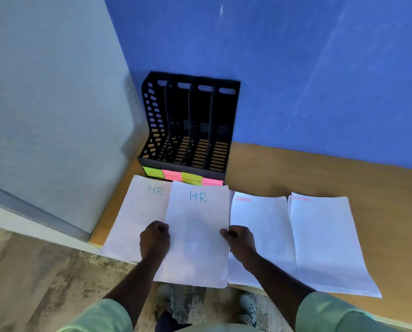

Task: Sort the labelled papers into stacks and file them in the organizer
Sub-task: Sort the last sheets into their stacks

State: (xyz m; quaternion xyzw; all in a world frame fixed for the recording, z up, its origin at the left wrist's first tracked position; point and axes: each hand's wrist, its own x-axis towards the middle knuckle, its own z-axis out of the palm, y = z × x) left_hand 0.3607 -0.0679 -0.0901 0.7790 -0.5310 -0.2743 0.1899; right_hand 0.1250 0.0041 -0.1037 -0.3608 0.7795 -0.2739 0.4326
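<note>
The wooden bench (320,173) is carrying a black slotted plastic organizer (188,125) at the far left, its slots sitting empty. Nearer, white paper stacks are lying side by side: HR (133,212), SPORTS (260,231), a third (327,240). The left hand (154,240) and right hand (239,240) are pinching a white HR sheet (196,236) by its side edges, fingers curled. It is overhanging the near edge, so it is probably risking a slide or crease.

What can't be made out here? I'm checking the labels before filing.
Head view only:
- Sticky notes on the organizer: writing too blurred to read.
- Rightmost stack: red label blurred and cut short.
- Held HR sheet, gripped by left hand and right hand: hides whatever lies beneath.
</note>
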